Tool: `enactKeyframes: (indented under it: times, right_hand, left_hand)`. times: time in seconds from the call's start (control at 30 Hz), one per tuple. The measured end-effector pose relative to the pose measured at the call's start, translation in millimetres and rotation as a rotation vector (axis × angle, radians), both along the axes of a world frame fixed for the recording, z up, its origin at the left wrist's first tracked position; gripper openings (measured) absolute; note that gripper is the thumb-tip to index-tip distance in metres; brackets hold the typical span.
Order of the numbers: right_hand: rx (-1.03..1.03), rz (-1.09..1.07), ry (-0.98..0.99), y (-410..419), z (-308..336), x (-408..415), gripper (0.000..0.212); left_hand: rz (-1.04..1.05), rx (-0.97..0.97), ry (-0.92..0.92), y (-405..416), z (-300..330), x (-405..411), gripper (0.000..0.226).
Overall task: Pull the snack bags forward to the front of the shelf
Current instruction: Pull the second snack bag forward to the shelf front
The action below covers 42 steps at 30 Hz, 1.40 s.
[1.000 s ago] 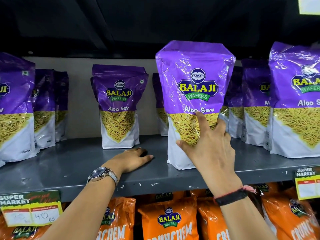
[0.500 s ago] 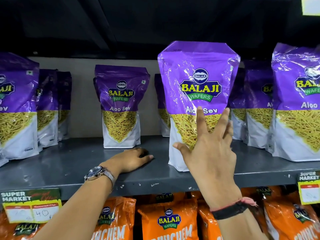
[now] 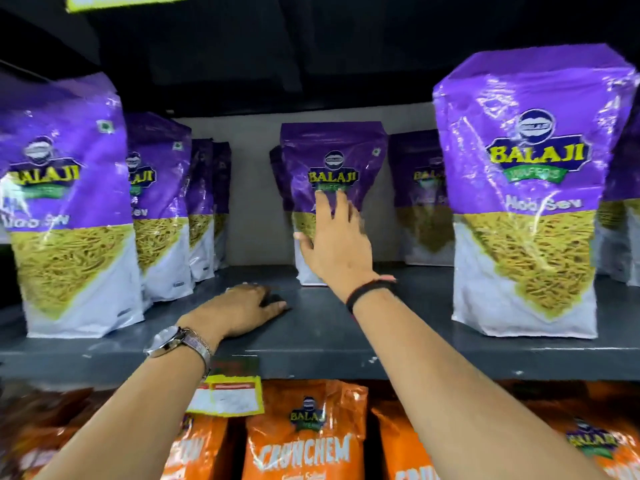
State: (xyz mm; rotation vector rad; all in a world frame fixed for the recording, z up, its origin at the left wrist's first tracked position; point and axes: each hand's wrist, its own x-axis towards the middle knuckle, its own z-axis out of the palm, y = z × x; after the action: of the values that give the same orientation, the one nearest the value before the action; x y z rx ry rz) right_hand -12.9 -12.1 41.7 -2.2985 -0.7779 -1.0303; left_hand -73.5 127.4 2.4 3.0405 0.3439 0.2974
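Purple Balaji Aloo Sev bags stand on a grey metal shelf (image 3: 346,355). One bag (image 3: 526,188) stands at the front edge on the right, another front bag (image 3: 65,209) on the left. A middle bag (image 3: 336,157) stands far back near the rear wall. My right hand (image 3: 336,244) is stretched out in front of that bag with fingers spread, fingertips at or touching its face; it grips nothing. My left hand (image 3: 242,310) lies flat, palm down, on the shelf near the front edge.
More purple bags stand in rows behind the left front bag (image 3: 159,202) and at the back right (image 3: 422,195). Orange Crunchem bags (image 3: 304,434) fill the shelf below. A yellow price tag (image 3: 228,396) hangs on the shelf's front lip. A dark shelf is overhead.
My right hand has left the front right bag and moved left and deeper, to the bag at the back. The view has shifted left. My left hand stays flat on the shelf.
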Motion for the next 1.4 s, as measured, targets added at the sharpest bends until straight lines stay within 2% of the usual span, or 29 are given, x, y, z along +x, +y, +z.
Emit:
enactKeyframes:
  times: [0.17,0.4,0.53,0.97,1.4]
  right_hand:
    - [0.112,-0.093,0.236,34.8,-4.0,22.2,0.092]
    - [0.141,-0.201,0.322,44.1,-8.2,44.5,0.113]
    - [0.088,-0.234,0.337,45.5,-11.8,50.3,0.110]
    - [0.163,-0.207,0.302,47.1,-12.0,53.3,0.099]
    - [0.155,-0.151,0.300,31.6,-9.4,30.6,0.095]
  left_hand:
    - [-0.061,-0.025,-0.018,18.8,-5.0,-2.6,0.053]
    - [-0.118,-0.074,-0.022,25.3,-13.3,4.7,0.053]
    - [-0.094,-0.094,-0.033,27.2,-14.7,6.2,0.053]
    - [-0.089,-0.103,-0.042,24.9,-13.9,1.8,0.052]
    - [-0.087,-0.095,0.010,22.7,-11.1,-1.8,0.063]
